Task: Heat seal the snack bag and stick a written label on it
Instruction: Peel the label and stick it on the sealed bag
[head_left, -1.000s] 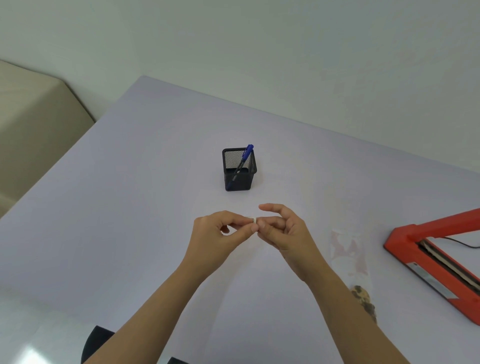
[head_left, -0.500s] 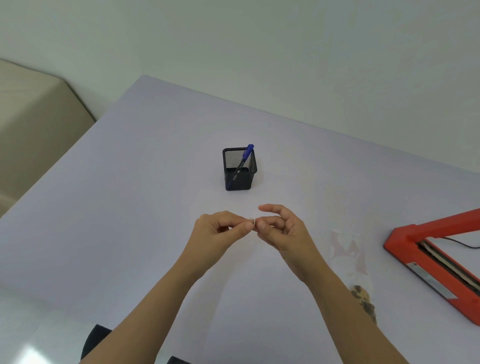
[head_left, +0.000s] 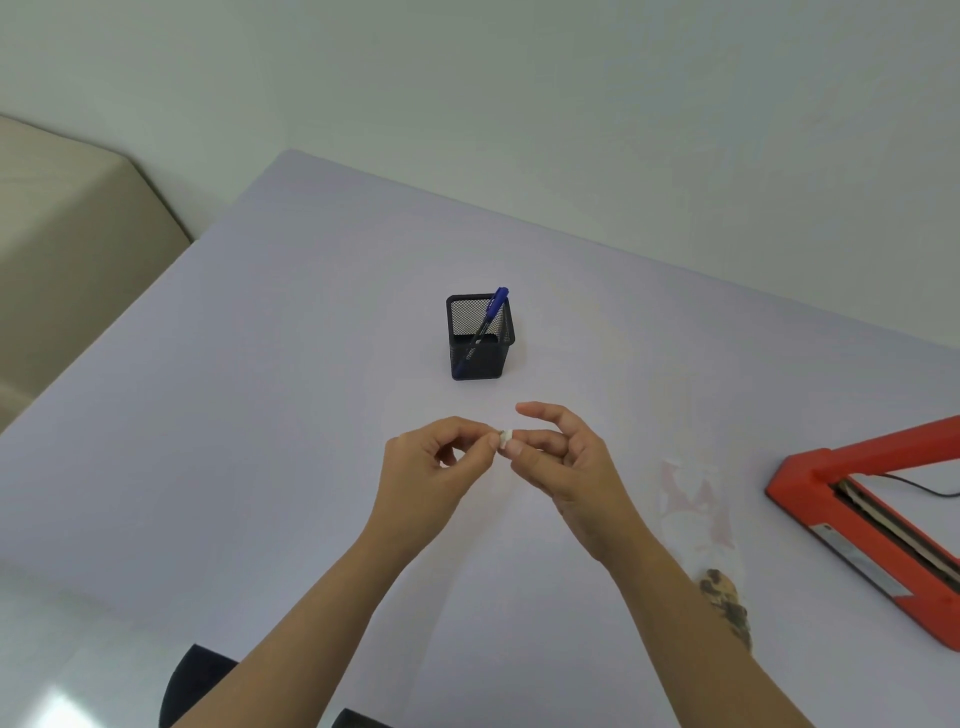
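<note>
my left hand (head_left: 434, 467) and right hand (head_left: 563, 460) meet above the middle of the table (head_left: 260, 415), both pinching a tiny white label (head_left: 505, 438) between thumb and fingertips; it is too small to tell which way it points. behind them a black mesh pen holder (head_left: 479, 338) stands with a blue pen (head_left: 488, 322) leaning toward the far right. the clear snack bag (head_left: 698, 519) lies flat near the right edge, its long axis running from far to near, snacks at the near end, partly hidden by my right forearm. the red heat sealer (head_left: 872, 530) sits open at the right edge, beside the bag.
</note>
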